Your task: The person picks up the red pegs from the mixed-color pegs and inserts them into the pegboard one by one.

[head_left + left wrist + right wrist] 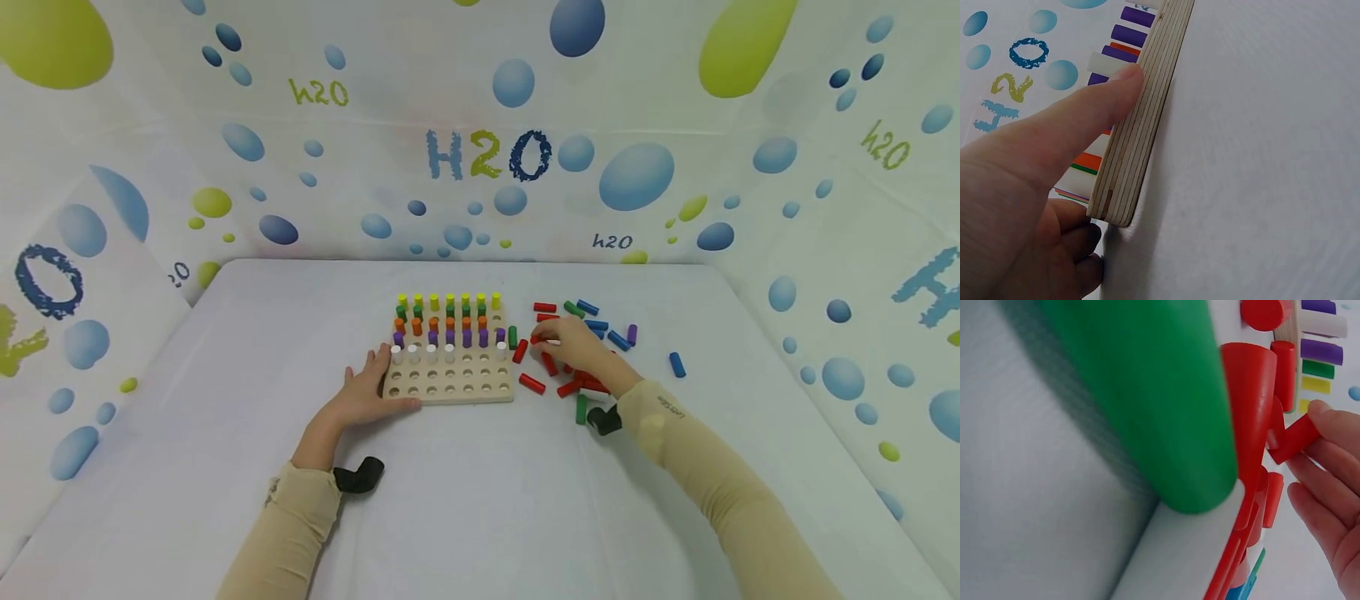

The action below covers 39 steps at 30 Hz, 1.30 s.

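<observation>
A wooden pegboard [450,388] lies flat, with rows of yellow, green, orange, purple and white pegs and rows of bare holes at the front. My left hand [365,395] spans its front left corner. The straight thumb [1094,103] presses along the layered front edge, while the other fingers lie by the left side, partly hidden in the left wrist view. Right of the board, my right hand [576,343] pinches a red peg [1297,439] between thumb and fingertips, above other loose red pegs [532,384].
Blue pegs [677,365] lie scattered toward the back and right, with a purple peg [632,335] among them. A green peg [581,409] lies near the right wrist, close to a white peg. White cloth [480,500] covers the table, and a patterned backdrop stands behind.
</observation>
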### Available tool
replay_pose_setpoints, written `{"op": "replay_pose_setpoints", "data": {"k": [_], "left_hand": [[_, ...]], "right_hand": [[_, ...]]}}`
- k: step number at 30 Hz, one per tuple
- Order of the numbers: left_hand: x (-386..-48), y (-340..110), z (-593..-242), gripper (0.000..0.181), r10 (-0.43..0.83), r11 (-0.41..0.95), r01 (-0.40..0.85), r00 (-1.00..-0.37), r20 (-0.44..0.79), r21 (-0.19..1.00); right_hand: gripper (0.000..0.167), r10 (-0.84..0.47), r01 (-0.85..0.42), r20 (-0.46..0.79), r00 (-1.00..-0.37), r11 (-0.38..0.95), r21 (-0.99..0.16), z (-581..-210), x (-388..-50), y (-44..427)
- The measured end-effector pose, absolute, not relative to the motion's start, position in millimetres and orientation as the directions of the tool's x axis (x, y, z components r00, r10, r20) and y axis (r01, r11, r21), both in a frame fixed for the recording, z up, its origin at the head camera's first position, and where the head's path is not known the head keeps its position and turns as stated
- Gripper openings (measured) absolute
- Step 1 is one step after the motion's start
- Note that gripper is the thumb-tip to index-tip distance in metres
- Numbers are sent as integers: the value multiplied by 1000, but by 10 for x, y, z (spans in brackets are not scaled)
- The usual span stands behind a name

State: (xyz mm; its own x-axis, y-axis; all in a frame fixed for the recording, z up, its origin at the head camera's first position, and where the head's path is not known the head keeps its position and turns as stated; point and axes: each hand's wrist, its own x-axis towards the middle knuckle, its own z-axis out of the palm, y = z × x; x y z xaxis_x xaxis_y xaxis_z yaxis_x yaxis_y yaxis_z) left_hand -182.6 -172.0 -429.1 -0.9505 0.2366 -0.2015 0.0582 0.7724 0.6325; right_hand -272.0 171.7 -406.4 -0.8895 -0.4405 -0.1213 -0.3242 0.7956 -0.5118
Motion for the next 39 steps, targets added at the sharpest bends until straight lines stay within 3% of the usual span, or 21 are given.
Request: {"op": "replay_pose_setpoints", "data": {"k": [8, 14, 26, 39], "left_hand": [[-1852, -1690, -4299, 114, 258, 761, 68, -944, -205, 645], [-1851, -1701, -4316, 113, 262, 767, 70, -942, -211, 637], [-1818, -1744, -4318, 113, 262, 761, 72, -943, -205, 645], [-1779, -1803, -4348, 113, 256, 764, 71, -946, -200, 642]], "right_hand": [[25, -344, -225, -27, -939, 671, -707, -4064, -2679, 1753], [26, -304, -224, 31, -952, 622, -750, -4061, -2657, 1734], [29, -225, -144, 17, -974, 564, -813, -4023, -2623, 1596], [30, -259, -144, 11, -966, 501, -853, -3953, -2536, 1300]]}}
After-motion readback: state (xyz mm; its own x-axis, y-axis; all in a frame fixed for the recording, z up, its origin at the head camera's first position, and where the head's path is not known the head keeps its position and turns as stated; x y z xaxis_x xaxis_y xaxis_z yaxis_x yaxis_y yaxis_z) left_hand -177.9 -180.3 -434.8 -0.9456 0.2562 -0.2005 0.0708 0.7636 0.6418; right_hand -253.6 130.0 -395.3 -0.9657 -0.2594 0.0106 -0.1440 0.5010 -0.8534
